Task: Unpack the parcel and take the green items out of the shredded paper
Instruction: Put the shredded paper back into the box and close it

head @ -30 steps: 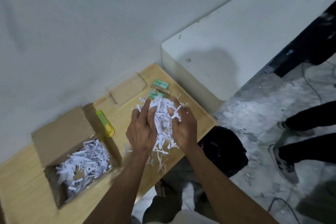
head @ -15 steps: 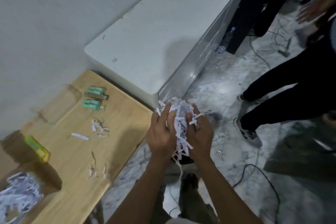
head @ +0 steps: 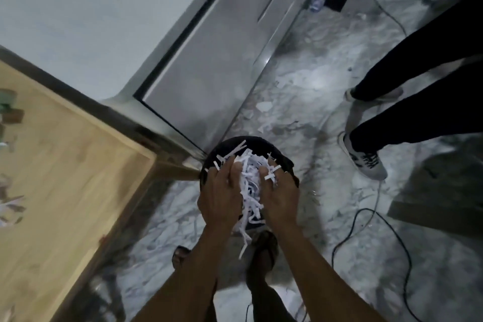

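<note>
A bundle of white shredded paper [head: 250,183] is squeezed between my left hand [head: 220,196] and my right hand [head: 281,197], just above a black bin [head: 261,145] on the floor. Both hands curl round the bundle from either side, and loose strips hang down between my wrists. Some strips lie on the bin's rim. At the far left edge, on the wooden table [head: 65,178], the green items [head: 7,102] show only as a blurred sliver. The cardboard parcel is out of view.
The table's corner juts toward the bin on the left. A white block with a metal-faced side [head: 209,60] stands behind. Another person's legs and grey shoes [head: 366,159] are to the right. Black cables [head: 366,222] trail across the marble floor. My own feet are below the bin.
My hands have carried the paper bundle off the table, to the right and down, over the black bin. The view swung away from the box and the green items.
</note>
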`<state>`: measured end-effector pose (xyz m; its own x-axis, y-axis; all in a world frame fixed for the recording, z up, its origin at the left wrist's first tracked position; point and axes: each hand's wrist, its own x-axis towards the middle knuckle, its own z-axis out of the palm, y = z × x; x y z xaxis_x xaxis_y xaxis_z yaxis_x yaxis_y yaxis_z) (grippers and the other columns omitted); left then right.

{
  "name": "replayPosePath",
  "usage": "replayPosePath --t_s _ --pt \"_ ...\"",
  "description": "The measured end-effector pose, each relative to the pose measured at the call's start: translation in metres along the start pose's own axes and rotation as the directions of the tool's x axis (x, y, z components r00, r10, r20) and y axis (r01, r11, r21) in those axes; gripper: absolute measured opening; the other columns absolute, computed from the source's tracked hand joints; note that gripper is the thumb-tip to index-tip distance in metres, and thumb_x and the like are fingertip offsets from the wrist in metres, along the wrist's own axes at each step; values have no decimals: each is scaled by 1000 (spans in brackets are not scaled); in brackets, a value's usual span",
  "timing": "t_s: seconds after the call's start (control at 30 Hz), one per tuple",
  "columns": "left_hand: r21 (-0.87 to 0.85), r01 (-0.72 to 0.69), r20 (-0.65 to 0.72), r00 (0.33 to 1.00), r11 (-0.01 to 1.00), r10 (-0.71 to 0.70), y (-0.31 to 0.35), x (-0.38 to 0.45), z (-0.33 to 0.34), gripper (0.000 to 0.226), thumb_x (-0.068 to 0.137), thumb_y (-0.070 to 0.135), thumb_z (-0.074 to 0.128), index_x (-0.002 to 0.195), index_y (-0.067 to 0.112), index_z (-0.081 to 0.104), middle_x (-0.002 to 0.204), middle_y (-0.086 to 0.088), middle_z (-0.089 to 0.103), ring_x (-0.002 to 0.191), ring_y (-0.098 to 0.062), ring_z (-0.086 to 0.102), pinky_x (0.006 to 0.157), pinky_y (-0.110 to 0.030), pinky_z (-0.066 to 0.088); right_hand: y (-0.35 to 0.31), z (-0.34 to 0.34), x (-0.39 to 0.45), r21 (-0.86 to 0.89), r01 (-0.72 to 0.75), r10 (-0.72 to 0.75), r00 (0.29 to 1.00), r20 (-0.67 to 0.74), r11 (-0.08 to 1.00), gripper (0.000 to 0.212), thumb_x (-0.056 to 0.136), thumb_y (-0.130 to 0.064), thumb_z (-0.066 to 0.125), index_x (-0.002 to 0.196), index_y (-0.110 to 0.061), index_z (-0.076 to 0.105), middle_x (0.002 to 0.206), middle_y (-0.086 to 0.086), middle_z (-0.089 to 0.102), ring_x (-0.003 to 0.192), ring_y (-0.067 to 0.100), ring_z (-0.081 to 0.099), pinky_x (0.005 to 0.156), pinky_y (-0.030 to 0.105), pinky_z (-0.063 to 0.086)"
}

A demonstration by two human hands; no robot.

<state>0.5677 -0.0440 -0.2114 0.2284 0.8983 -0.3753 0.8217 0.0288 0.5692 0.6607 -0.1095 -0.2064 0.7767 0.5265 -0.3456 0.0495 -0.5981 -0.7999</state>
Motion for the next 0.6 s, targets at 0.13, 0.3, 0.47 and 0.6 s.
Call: replayPosePath --t_s 0.13,0.3,0.47,0.6 --pt "-73 28 111 994 997 -20 -51 49 68 53 105 56 33 149 32 50 148 -14 53 136 -35 50 107 -51 45 70 41 39 -75 -45 54 991 124 996 43 99 -39 49 123 -7 63 111 11 68 104 27 63 84 30 47" --pt "-49 6 220 976 999 5 -92 81 106 55 107 46 34 150 17 49 133 -20 65 125 -36 59 102 -42 47 118 66 63 -189 -51 88 978 189 981 65 97 -48 46 146 -5 42 137 20 55 127 32 51 100 33 40" --pt "-115 8 202 979 993 15 -88 79 94 55 106 48 40 150 16 50 152 -6 53 141 -25 48 116 -39 39 116 65 64 -183 -98 133 973 191 978 58 100 -38 49 148 -7 38 146 14 48 134 28 45 105 32 37" --pt "-129 -30 184 981 991 53 -70 71 71 55 106 47 41 151 16 48 151 -8 53 139 -26 51 114 -44 41 93 55 58 -177 -109 138 977 163 978 58 99 -37 51 148 -7 38 148 13 46 136 26 43 109 34 35"
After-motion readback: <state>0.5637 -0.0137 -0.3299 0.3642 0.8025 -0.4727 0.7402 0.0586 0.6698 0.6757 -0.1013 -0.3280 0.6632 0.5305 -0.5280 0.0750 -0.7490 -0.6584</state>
